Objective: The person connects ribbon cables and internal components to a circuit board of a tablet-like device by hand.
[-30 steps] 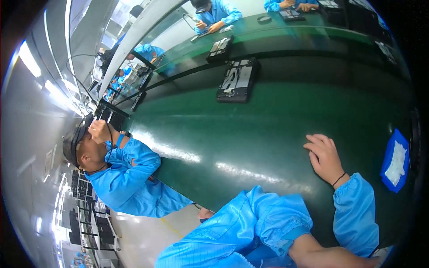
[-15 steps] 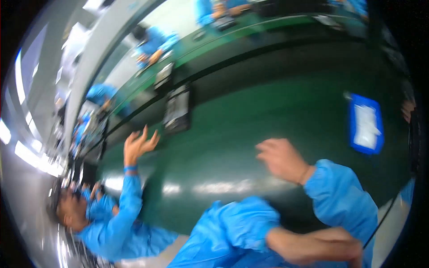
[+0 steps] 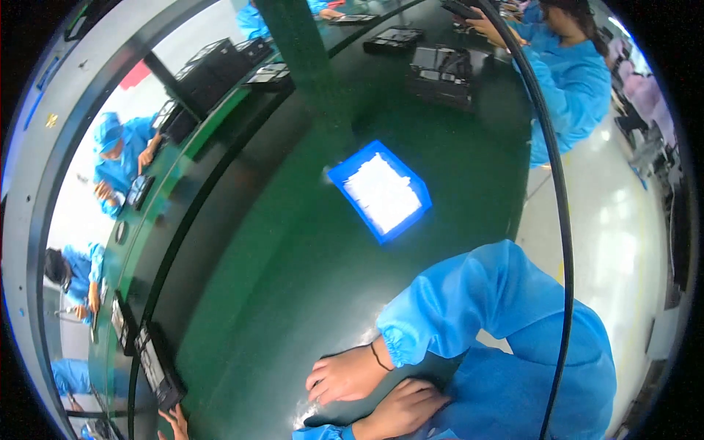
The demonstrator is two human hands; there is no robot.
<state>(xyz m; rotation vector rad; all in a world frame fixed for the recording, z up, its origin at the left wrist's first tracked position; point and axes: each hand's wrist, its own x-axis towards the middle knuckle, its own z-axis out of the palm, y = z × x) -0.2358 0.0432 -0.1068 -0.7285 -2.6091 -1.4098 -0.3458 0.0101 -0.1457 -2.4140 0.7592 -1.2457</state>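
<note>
My right hand (image 3: pixel 345 377), with a dark band at the wrist, rests palm down on the green tabletop (image 3: pixel 249 293). Its fingers are slightly bent, and nothing shows in them. Nearer my body is my left hand (image 3: pixel 403 408), its fingers folded loosely together; no object is visible in it, though its palm is hidden. The two hands lie close together. Beyond them sits a blue tray (image 3: pixel 421 214) full of small white pieces (image 3: pixel 383 192), out of reach of both hands as they lie.
A black boxy unit (image 3: pixel 158 370) lies at the left edge, with another person's hand (image 3: pixel 174 423) beside it. Black units (image 3: pixel 441 73) stand at the far side. A co-worker (image 3: pixel 568 73) works at far right. A dark cable (image 3: pixel 554 161) crosses the right side.
The view has swung to the right, bringing the blue tray toward the middle. My right hand has come down beside my left. The neighbouring person has mostly left the picture.
</note>
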